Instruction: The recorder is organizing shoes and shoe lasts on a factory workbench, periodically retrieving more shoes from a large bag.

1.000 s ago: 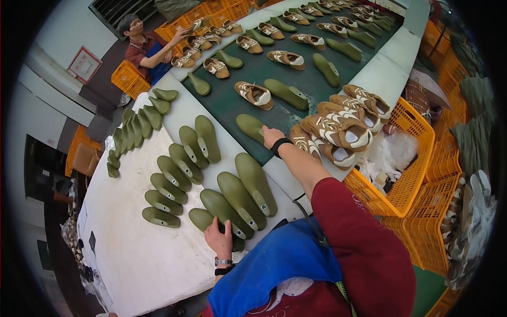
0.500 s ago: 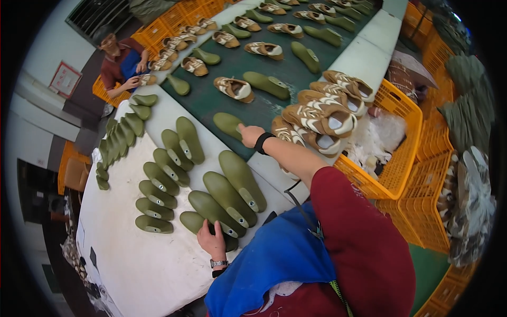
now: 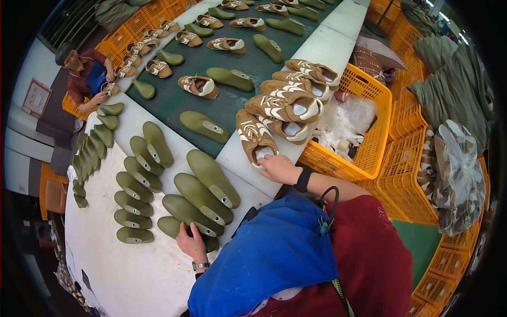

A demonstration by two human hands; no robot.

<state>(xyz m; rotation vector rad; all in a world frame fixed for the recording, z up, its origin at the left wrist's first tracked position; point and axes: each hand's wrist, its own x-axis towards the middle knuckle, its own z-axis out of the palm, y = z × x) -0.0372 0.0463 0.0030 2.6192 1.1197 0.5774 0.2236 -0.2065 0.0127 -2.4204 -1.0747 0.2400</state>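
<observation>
My left hand [image 3: 191, 245] is closed over a green shoe last [image 3: 170, 226], the nearest in a group on the white tabletop, and partly covers it. Beside that one lie several larger green lasts [image 3: 199, 191]. With its fingertips, my right hand [image 3: 281, 169] grips the heel opening of a tan and white lace-up shoe [image 3: 254, 133]. This shoe leans at the near end of a pile of similar shoes [image 3: 288, 103]. A single green last [image 3: 203, 126] lies on the dark green conveyor belt, left of the pile.
The belt [image 3: 169, 84] carries rows of shoes and lasts. More lasts [image 3: 134, 185] stand in rows on the white table [image 3: 111, 259]. A yellow crate [image 3: 364, 169] with plastic bags sits at the right, beside stacked crates. Across the belt, a co-worker [image 3: 90, 74] handles a shoe.
My right hand has left the green last on the belt and moved right and nearer to the shoe's heel. My left hand stays at the same last. The whole view has shifted.
</observation>
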